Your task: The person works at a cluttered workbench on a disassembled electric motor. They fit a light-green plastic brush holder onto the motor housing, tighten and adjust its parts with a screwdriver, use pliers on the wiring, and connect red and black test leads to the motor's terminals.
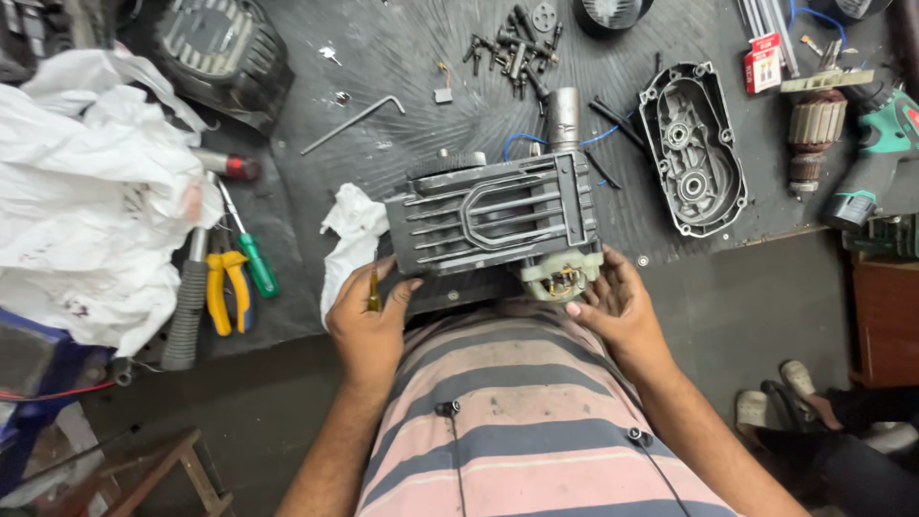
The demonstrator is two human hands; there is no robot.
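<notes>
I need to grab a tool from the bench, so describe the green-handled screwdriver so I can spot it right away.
Start at the big crumpled white sheet on the left. Just right of it lie yellow-handled pliers, and the screwdriver lies slanted beside them. It alone has a translucent green handle and thin metal shaft.

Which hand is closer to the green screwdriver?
Left. The left hand grips the grey housing just right of the green screwdriver; the right hand is farther, across the housing.
</notes>
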